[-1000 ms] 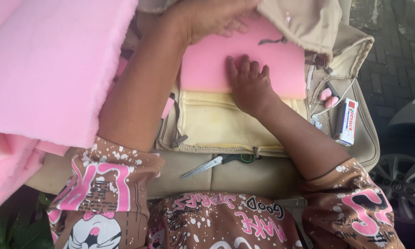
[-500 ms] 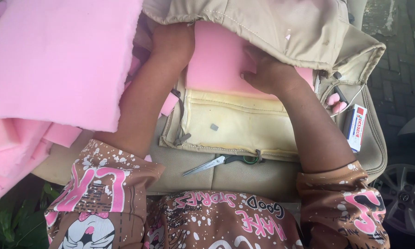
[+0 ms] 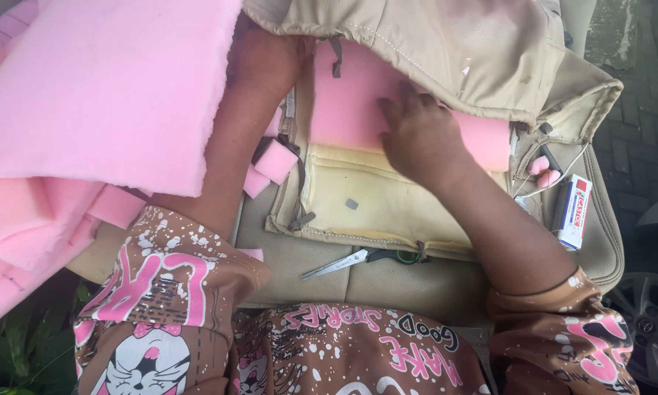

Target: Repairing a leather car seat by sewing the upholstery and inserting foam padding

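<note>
My right hand [image 3: 417,132] lies palm down on a pink foam piece [image 3: 351,110] that sits inside a beige seat cover [image 3: 490,51], its fingers spread and pressing the foam. The cover's upper flap is folded over the top of the foam. My left forearm [image 3: 234,146] reaches up under that flap and the big pink foam sheet [image 3: 102,95]; the left hand itself is hidden. Below the foam shows the yellowish inner padding [image 3: 387,205] of the cover.
Scissors with green handles [image 3: 358,260] lie on the beige seat near my lap. Small pink foam scraps [image 3: 274,162] sit beside my left arm. A small white and red box [image 3: 574,211] rests at the right. Paved ground and a car wheel [image 3: 647,329] are at the right edge.
The beige flap has come down further over the pink foam. My left hand has gone under it out of sight. My right hand slid up and left along the foam.
</note>
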